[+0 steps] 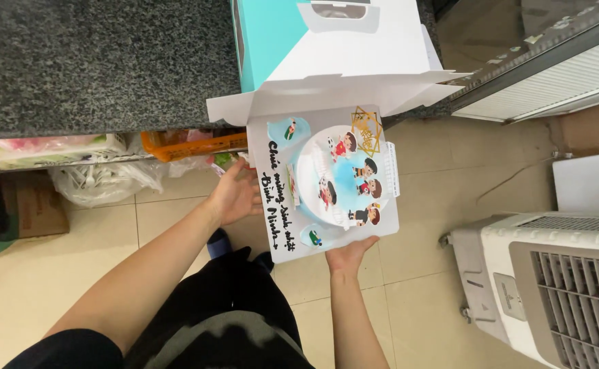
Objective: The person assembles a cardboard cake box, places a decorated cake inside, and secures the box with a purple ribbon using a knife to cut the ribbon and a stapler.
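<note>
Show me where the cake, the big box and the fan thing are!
cake (337,179): head view, on its pale blue top.
box (374,51): head view, on its white open flap side.
air cooler (559,280): head view, on its white grille front.

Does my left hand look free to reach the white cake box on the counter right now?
Probably not: the left hand is supporting the cake board, with the right hand at its near edge. The cake box lies just beyond, open toward the cake.
</note>
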